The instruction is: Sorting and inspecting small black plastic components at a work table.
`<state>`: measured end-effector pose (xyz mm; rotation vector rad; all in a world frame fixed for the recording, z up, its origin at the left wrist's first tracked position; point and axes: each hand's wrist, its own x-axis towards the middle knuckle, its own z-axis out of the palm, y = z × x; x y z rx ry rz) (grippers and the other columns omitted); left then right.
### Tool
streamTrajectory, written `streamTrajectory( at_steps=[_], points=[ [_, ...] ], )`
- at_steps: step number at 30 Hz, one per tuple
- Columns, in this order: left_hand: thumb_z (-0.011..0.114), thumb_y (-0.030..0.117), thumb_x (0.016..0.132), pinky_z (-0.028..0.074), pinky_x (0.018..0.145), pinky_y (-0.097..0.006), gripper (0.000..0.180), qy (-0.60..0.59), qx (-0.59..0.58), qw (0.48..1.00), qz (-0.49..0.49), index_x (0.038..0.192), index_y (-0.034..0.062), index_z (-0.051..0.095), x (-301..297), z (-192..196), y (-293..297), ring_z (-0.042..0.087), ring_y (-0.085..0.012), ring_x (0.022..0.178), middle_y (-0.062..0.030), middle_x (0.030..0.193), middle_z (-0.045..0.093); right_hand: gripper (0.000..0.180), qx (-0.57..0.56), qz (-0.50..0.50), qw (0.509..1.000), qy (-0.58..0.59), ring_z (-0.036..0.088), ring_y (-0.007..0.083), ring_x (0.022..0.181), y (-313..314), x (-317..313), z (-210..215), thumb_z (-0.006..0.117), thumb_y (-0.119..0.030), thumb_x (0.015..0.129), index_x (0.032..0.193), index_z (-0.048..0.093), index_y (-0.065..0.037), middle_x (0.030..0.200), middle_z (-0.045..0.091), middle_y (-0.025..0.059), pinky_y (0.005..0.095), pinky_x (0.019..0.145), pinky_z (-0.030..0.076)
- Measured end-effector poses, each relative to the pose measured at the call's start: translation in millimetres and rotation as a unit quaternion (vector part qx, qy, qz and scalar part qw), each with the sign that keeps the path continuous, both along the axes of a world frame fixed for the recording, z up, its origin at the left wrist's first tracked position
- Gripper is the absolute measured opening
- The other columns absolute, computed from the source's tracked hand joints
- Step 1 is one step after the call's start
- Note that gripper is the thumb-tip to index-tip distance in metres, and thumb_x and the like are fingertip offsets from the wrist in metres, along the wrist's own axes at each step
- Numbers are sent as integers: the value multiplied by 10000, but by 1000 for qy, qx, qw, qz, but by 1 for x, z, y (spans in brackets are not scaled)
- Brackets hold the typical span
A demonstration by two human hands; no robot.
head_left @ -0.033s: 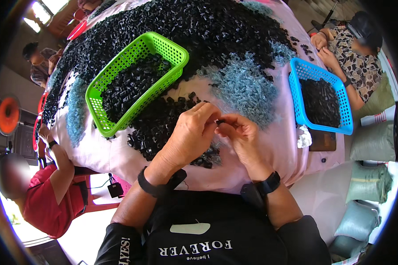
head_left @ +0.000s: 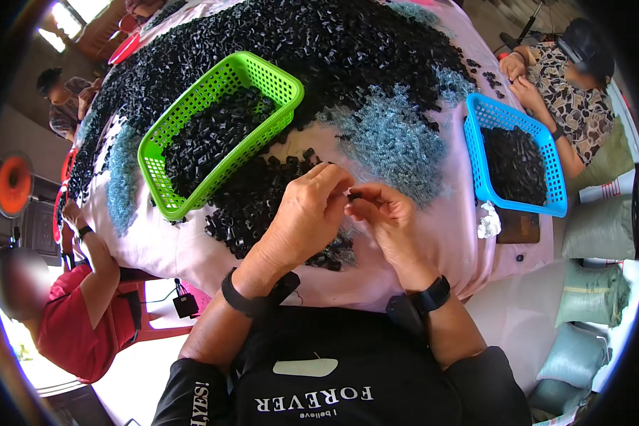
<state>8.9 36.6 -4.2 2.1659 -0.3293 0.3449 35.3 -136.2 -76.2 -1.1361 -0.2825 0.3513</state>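
My two hands meet above the near part of the table. Between the thumb and fingers of my right hand point(head_left: 388, 219) is a small black plastic part point(head_left: 354, 197). My left hand point(head_left: 305, 216) is closed close beside it, fingertips bent down; whatever they pinch is hidden behind the hand. Under and left of my left hand lies a loose heap of black plastic parts point(head_left: 238, 216). Just beyond my right hand spreads a pile of small, clear bluish pieces point(head_left: 397, 142).
A green basket point(head_left: 149, 174) and a blue basket point(head_left: 478, 170) hold black parts. A large black heap point(head_left: 362, 50) covers the far table. Crumpled white paper point(head_left: 488, 221) lies near a dark flat object point(head_left: 520, 228). Other people sit left and right; sacks point(head_left: 593, 295) stand at right.
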Motion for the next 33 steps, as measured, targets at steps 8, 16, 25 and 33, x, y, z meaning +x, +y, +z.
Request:
streamTrajectory(
  at_steps=[8, 16, 25, 33],
  points=[
    [649, -56, 830, 565, 651, -337, 128, 24, 27, 999, 2, 955, -37, 675, -4, -4, 1, 720, -269, 751, -151, 851, 697, 159, -39, -30, 998, -30, 682, 96, 838, 2, -1, 6, 689, -45, 969, 1113, 687, 24, 930, 725, 54, 213, 749, 558],
    [657, -32, 826, 554, 676, -383, 111, 19, 97, 994, 41, 931, -29, 691, 3, -5, 18, 704, -332, 757, -167, 874, 692, 171, -46, -94, 994, -8, 739, 155, 863, 1, -2, 15, 646, -69, 1001, 1157, 674, -4, 953, 738, 80, 232, 713, 582],
    [697, -2, 775, 533, 781, -441, 153, -1, 188, 982, -15, 926, 22, 708, 0, -21, 7, 656, -348, 910, -131, 895, 665, 147, -38, -133, 990, 13, 718, 140, 725, 1, -2, 14, 688, -68, 971, 1101, 656, -6, 913, 738, 90, 231, 644, 569],
    [715, 80, 765, 516, 788, -438, 114, 28, 229, 973, 22, 863, 40, 673, 1, -27, 3, 633, -343, 906, -125, 864, 642, 136, -29, -166, 985, 21, 710, 154, 732, 0, -2, 16, 698, -81, 969, 1030, 584, -38, 903, 716, 95, 246, 651, 552]
  ],
)
